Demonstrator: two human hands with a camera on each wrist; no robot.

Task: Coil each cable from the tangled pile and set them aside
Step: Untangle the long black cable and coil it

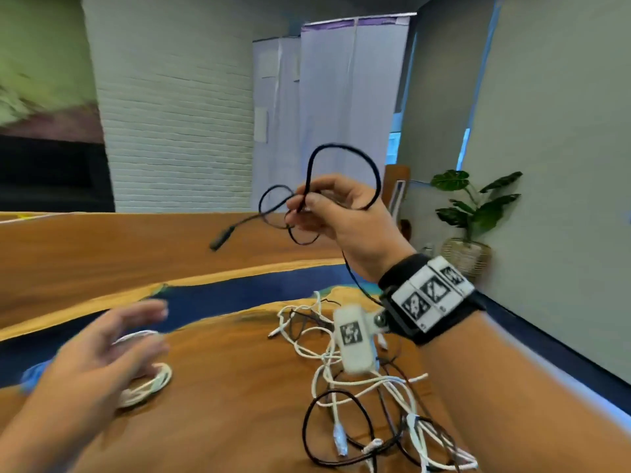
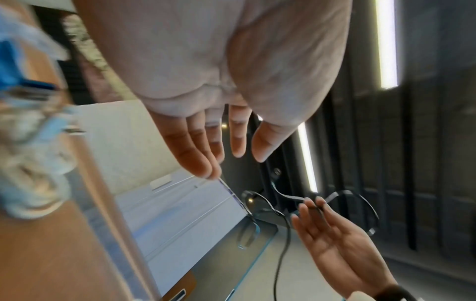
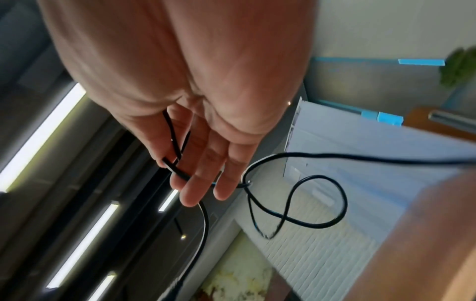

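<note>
My right hand (image 1: pixel 302 208) is raised above the table and pinches a black cable (image 1: pixel 345 150) between thumb and fingers. The cable stands in a few loose loops around the hand, and its plug end (image 1: pixel 222 238) sticks out to the left. In the right wrist view the black cable (image 3: pixel 360 156) crosses my right hand's fingers (image 3: pixel 195 183). One strand drops to the tangled pile (image 1: pixel 362 414) of white and black cables under my right wrist. My left hand (image 1: pixel 160 327) is blurred, fingers spread and empty, over a coiled white cable (image 1: pixel 153 384). From the left wrist, my left hand (image 2: pixel 231 154) holds nothing.
The wooden table (image 1: pixel 222 387) has a dark blue strip (image 1: pixel 239 288) running across it. A blurred blue object (image 1: pixel 30 373) lies at the left edge near the white coil. A potted plant (image 1: pixel 474 213) stands on the floor at the far right, beside the wall.
</note>
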